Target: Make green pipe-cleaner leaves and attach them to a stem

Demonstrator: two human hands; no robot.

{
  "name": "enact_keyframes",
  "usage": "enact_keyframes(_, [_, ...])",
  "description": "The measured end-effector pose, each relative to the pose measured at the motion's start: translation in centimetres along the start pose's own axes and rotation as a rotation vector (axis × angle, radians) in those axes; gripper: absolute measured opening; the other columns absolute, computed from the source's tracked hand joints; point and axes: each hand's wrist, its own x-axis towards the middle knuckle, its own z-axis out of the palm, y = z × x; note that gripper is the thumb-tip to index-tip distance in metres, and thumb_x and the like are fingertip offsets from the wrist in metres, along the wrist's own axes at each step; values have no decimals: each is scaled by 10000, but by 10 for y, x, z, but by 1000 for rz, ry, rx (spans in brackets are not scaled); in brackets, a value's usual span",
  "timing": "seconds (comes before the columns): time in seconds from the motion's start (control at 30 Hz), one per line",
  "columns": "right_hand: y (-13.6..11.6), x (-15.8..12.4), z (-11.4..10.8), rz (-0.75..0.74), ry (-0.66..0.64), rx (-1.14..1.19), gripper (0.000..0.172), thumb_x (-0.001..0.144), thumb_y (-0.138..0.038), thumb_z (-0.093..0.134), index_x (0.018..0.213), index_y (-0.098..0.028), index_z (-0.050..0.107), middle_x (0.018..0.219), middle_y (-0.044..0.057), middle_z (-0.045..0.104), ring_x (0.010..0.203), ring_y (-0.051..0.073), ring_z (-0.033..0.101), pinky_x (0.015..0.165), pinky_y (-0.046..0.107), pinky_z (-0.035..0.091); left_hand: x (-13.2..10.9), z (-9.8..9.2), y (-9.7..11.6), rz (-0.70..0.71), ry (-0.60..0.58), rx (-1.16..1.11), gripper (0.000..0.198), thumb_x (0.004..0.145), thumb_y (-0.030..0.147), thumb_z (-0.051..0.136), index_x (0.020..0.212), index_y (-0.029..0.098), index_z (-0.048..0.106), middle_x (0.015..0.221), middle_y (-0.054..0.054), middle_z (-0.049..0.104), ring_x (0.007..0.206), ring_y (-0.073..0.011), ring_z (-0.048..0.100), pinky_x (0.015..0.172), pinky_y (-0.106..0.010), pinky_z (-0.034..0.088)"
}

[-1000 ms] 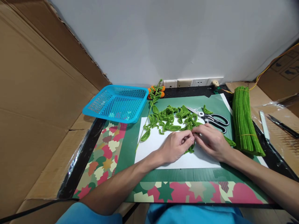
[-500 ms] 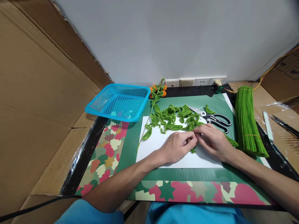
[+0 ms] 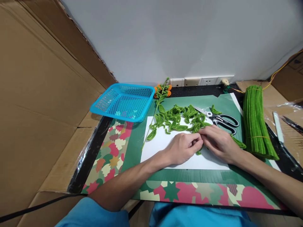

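My left hand [image 3: 183, 147] and my right hand [image 3: 219, 143] meet over a white sheet of paper [image 3: 161, 148], fingers pinched together on a green pipe cleaner piece [image 3: 199, 152] that pokes out below them. Just beyond the hands lies a pile of several bent green pipe cleaner leaves [image 3: 180, 118]. A long green stem with leaves and orange flowers [image 3: 159, 104] runs from the paper's left edge up to the wall.
A blue plastic basket [image 3: 123, 102] sits at the back left. Black-handled scissors [image 3: 221, 119] lie behind my right hand. A thick bundle of straight green pipe cleaners [image 3: 257, 121] lies at the right, with blades [image 3: 278, 126] beyond it. Cardboard walls stand on both sides.
My hands stay pinched on the green piece, with small finger shifts. The view has drifted slightly, so everything sits a little further right.
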Motion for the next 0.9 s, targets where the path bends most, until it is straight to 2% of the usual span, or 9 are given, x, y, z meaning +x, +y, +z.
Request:
enact_keyframes(0.33, [-1,1,-2,23,-79,18,129,1079,-154,493,1074,-218,604,883,41,682,773,203,627,700,338,498,-2,1,2,8,2,38,295,1038,330,555,782,185,579,650,51,503,603,-103,437,597,-275,270])
enact_keyframes(0.9, [-2,2,-4,36,-94,35,147,1075,-165,493,1049,-224,625,896,59,707,781,215,641,698,351,503,-2,3,0,22,21,65,311,1037,331,552,765,184,587,661,35,537,607,-110,440,597,-279,282])
